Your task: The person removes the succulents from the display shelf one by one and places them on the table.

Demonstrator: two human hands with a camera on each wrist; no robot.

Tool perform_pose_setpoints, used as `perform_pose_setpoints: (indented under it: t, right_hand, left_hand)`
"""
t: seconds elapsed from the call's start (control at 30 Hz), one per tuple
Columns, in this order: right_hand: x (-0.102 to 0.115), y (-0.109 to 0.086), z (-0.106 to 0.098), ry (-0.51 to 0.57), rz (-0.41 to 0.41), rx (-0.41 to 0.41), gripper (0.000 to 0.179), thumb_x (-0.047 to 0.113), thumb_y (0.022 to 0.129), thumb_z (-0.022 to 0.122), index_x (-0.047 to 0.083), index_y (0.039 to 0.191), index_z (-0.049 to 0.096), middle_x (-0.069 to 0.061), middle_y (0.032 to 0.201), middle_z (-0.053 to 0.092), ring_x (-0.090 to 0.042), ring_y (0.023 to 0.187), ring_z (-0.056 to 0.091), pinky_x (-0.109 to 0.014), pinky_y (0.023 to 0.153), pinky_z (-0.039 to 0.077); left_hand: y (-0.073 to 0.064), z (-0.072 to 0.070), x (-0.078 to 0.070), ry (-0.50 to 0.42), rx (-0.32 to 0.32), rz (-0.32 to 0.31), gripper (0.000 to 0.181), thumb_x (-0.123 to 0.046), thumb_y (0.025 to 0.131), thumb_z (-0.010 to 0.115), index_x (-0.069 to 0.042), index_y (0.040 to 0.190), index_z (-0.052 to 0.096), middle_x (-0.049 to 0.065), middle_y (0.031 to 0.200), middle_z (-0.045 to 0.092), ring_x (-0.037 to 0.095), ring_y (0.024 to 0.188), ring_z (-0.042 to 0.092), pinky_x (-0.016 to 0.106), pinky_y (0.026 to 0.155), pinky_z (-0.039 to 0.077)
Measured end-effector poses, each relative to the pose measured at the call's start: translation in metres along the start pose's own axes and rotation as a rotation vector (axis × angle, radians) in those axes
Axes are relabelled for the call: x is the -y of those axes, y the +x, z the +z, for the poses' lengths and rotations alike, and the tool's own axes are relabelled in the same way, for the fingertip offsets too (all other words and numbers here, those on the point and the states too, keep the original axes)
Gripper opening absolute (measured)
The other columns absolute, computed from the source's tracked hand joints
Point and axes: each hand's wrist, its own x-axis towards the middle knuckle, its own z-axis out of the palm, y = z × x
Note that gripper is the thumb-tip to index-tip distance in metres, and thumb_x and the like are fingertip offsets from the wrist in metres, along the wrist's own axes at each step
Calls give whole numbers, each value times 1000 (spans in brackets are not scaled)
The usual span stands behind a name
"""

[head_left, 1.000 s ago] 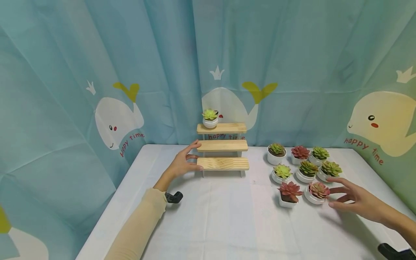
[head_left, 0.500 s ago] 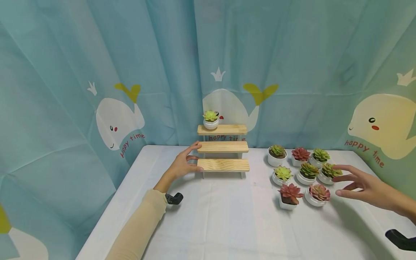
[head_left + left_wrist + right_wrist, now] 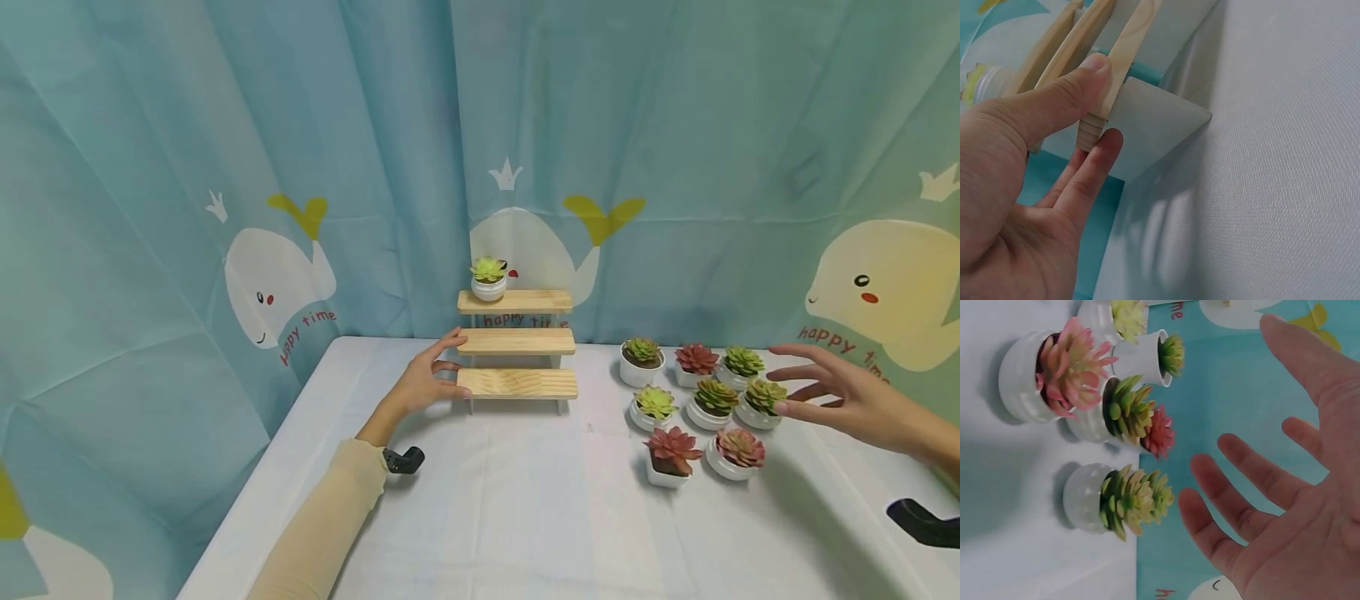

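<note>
My left hand (image 3: 423, 382) pinches the left end of a three-step wooden plant stand (image 3: 517, 383). In the left wrist view, the thumb lies on the lowest board (image 3: 1124, 62), with fingertips at its end and underside. A small lime-green potted succulent (image 3: 489, 279) stands at the left of the top step. On the right, my right hand (image 3: 855, 396) hovers with spread fingers and nothing in them. Closest to it is a green potted succulent (image 3: 763, 404) at the right side of the group; the right wrist view shows this succulent (image 3: 1129, 500) below the fingertips.
Several other white-potted succulents stand close together on the right, among them a red one (image 3: 671, 457), a pink one (image 3: 738, 454) and a lime one (image 3: 654, 407). A white cloth covers the table (image 3: 525, 517). A blue whale-print curtain (image 3: 390, 167) hangs behind.
My right hand has moved up and away from the pink succulent toward the back right, beside the green one. The left hand keeps its hold on the stand.
</note>
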Motion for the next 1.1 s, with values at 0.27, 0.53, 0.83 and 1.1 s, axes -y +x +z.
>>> perform_pose_setpoints:
  t: [0.27, 0.53, 0.83, 1.1]
  right_hand:
    - [10, 14, 0, -20, 16, -24, 75, 5, 91, 78, 10, 155, 39, 35, 123, 50, 8, 98, 61, -21, 67, 56]
    - [27, 40, 2, 3, -9, 25, 76, 7, 92, 77, 12, 157, 38, 21, 137, 50, 15, 107, 53, -15, 80, 53]
    - [54, 78, 14, 30, -6, 52, 77, 14, 95, 76, 17, 159, 35, -20, 152, 46, -8, 122, 54, -14, 87, 48]
    - [75, 115, 29, 111, -9, 72, 77, 17, 96, 75, 19, 160, 32, -20, 157, 41, -46, 131, 50, -60, 100, 46]
  left_hand:
    - [1, 0, 1, -14, -10, -10, 90, 4, 80, 86, -14, 157, 43, 2, 171, 18, 39, 128, 56, 43, 95, 57]
    - [1, 0, 2, 12, -13, -3, 90, 2, 80, 87, -13, 157, 44, 3, 171, 18, 39, 127, 58, 45, 96, 57]
    - [1, 0, -1, -3, -9, -15, 90, 3, 80, 87, -14, 157, 43, 4, 171, 18, 39, 128, 57, 46, 96, 56]
    - [1, 0, 0, -5, -6, -11, 90, 5, 80, 86, -12, 157, 43, 4, 172, 17, 40, 128, 56, 46, 97, 56]
